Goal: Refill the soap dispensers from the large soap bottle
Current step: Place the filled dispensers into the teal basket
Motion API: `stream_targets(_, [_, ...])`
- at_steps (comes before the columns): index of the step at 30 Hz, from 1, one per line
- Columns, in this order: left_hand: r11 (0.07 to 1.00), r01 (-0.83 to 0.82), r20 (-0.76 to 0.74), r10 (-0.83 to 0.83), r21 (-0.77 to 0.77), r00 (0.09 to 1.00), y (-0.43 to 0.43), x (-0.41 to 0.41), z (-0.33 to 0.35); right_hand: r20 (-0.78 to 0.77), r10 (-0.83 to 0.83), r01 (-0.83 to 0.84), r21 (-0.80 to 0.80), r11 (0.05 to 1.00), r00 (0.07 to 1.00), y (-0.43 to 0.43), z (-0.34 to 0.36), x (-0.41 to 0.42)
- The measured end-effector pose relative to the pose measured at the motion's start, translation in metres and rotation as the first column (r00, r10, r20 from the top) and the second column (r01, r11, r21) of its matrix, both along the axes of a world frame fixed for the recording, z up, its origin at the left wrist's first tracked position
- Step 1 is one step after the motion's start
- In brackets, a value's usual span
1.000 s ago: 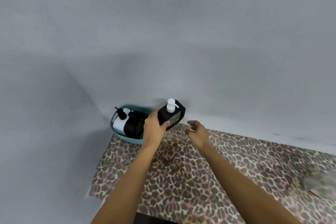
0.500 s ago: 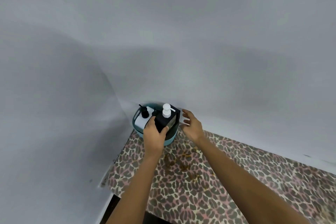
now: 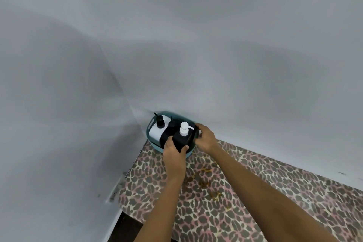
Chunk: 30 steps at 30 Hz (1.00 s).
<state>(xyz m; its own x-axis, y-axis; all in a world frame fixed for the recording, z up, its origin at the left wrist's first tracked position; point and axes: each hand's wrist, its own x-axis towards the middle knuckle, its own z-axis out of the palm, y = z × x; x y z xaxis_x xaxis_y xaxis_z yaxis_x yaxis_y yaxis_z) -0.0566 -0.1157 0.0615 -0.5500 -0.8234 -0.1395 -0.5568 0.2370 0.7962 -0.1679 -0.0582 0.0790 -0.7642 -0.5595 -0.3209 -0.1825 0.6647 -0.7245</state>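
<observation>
A black square soap dispenser (image 3: pixel 181 139) with a white pump (image 3: pixel 184 128) stands in a teal basket (image 3: pixel 157 146) in the corner of the table. My left hand (image 3: pixel 174 152) grips its near side. On its right side rests my right hand (image 3: pixel 205 138), fingers curled around the edge. Behind it in the basket stand a white dispenser (image 3: pixel 156 133) with a black pump (image 3: pixel 160 122) and another black dispenser (image 3: pixel 169 130), mostly hidden. No large soap bottle is in view.
The table carries a leopard-print cloth (image 3: pixel 225 202) with yellowish stains (image 3: pixel 204 180) in front of the basket. Grey walls meet in a corner right behind the basket. The table's left edge (image 3: pixel 125 180) runs close to the left wall.
The black dispenser went from tilted above the table down into the basket, now upright. My right hand moved in from the side and took hold of it.
</observation>
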Motion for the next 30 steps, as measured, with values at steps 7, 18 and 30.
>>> stream_targets(7, [1.000,-0.013,0.056,0.012,0.005,0.998,0.004,-0.007,-0.001,-0.100,0.088,-0.073,0.148,0.986,0.991,-0.004,-0.017,-0.002])
stream_targets(18, [0.999,0.033,0.181,-0.028,-0.025,0.983,-0.001,-0.012,0.006,-0.233,0.180,-0.119,0.254,0.960,0.956,-0.009,-0.024,-0.006])
stream_targets(30, [0.995,0.090,0.269,-0.077,-0.036,0.960,-0.002,-0.011,0.006,-0.241,0.192,-0.129,0.256,0.958,0.951,-0.009,-0.030,-0.007])
